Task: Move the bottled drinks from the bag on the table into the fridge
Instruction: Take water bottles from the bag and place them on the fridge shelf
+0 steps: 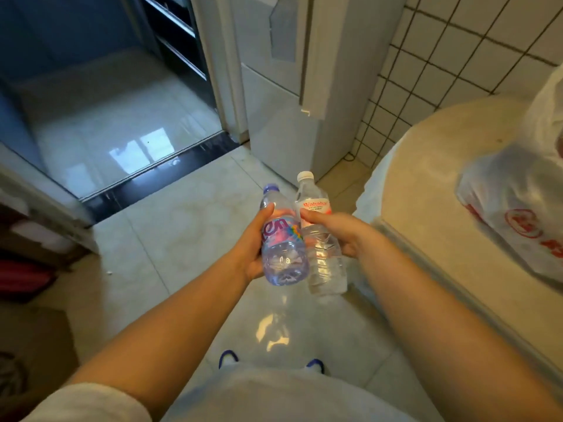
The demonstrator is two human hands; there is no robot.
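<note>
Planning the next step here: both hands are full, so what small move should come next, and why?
Probably shift one bottle so a hand is free. The left hand grips the purple-capped bottle, the right hand the white-capped bottle, and the fridge ahead looks closed.
</note>
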